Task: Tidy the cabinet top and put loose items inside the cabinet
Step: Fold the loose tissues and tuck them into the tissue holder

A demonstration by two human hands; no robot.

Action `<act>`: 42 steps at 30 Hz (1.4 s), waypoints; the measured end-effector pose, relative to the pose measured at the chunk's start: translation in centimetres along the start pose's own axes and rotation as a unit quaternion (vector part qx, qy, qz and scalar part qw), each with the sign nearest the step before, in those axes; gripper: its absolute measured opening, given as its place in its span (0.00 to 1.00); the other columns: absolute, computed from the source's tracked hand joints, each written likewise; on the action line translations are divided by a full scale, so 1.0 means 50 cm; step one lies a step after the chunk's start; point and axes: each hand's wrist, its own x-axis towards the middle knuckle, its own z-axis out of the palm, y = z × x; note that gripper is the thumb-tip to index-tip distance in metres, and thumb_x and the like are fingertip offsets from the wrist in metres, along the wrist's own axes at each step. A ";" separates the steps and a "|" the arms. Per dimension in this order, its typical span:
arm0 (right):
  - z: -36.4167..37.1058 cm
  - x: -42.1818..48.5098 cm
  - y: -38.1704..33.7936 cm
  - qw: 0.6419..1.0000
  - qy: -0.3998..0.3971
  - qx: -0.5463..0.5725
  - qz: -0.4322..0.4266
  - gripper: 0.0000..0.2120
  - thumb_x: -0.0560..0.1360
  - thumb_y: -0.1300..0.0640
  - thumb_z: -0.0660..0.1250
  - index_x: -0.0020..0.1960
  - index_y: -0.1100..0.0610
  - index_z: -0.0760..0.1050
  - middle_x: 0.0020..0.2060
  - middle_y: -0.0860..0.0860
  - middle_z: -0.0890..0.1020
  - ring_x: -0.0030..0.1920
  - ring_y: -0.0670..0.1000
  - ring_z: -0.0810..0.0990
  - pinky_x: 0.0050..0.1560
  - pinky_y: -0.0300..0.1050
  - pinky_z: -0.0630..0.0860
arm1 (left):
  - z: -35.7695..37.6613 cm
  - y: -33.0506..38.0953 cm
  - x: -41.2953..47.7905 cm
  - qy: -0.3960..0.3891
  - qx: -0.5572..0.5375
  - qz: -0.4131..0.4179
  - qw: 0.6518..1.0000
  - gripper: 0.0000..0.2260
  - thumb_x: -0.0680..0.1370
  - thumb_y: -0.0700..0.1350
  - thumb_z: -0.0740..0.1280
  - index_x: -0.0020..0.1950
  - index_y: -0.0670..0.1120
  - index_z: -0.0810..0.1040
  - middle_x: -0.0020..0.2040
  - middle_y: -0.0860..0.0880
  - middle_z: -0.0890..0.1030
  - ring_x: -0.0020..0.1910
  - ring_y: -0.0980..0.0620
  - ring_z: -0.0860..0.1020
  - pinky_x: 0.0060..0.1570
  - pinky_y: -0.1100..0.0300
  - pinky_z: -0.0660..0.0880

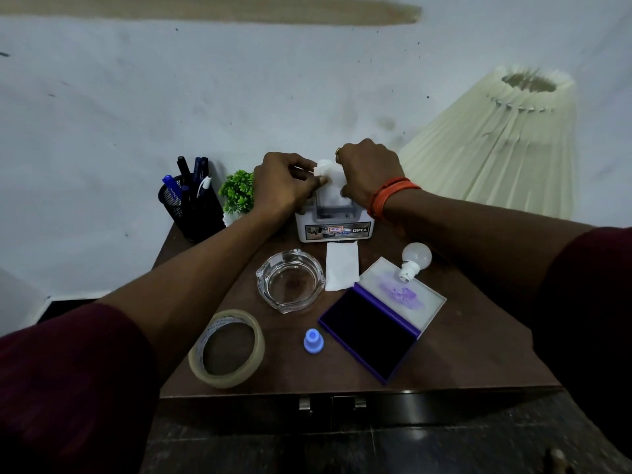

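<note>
Now, with the left hand point(287, 186) and right hand point(369, 172) both pinching the white tissue point(327, 170) sticking up from the dispenser box point(333, 230) at the back of the cabinet top point(461, 336), tuck it down evenly and gently so nothing tears.

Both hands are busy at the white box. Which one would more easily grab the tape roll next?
Probably the left hand: the tape roll lies front-left beside that forearm; the right hand would have to cross the glass ashtray.
</note>
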 end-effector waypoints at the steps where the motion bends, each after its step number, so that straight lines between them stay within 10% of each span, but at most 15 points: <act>1: -0.001 0.001 0.000 1.000 0.000 0.002 0.002 0.19 0.71 0.60 0.70 0.61 0.58 0.73 0.56 0.61 0.77 0.55 0.64 0.77 0.52 0.53 0.74 | 0.000 -0.001 0.000 0.004 -0.001 -0.001 1.000 0.12 0.68 0.46 0.78 0.48 0.44 0.82 0.39 0.44 0.84 0.32 0.48 0.84 0.23 0.59 0.76; 17: -0.009 0.011 -0.008 0.999 0.014 0.026 0.025 0.12 0.74 0.59 0.67 0.58 0.56 0.76 0.55 0.60 0.78 0.55 0.64 0.78 0.53 0.51 0.74 | 0.001 -0.014 0.007 0.007 0.029 0.030 0.999 0.10 0.72 0.47 0.73 0.52 0.45 0.83 0.37 0.46 0.85 0.27 0.49 0.83 0.23 0.59 0.75; 32: 0.005 0.000 0.003 0.999 0.026 -0.008 0.019 0.13 0.72 0.61 0.68 0.56 0.56 0.76 0.53 0.59 0.79 0.52 0.63 0.78 0.50 0.51 0.74 | -0.004 -0.004 0.006 0.021 0.164 0.051 0.985 0.12 0.69 0.50 0.76 0.50 0.49 0.85 0.45 0.51 0.86 0.44 0.55 0.83 0.48 0.58 0.80; 42: -0.033 -0.088 -0.016 0.996 0.032 0.086 0.005 0.09 0.72 0.56 0.68 0.52 0.50 0.78 0.49 0.54 0.83 0.51 0.60 0.80 0.49 0.49 0.77 | -0.020 0.023 -0.058 0.038 0.088 0.068 0.993 0.10 0.70 0.48 0.75 0.50 0.47 0.85 0.41 0.52 0.86 0.30 0.55 0.83 0.40 0.53 0.82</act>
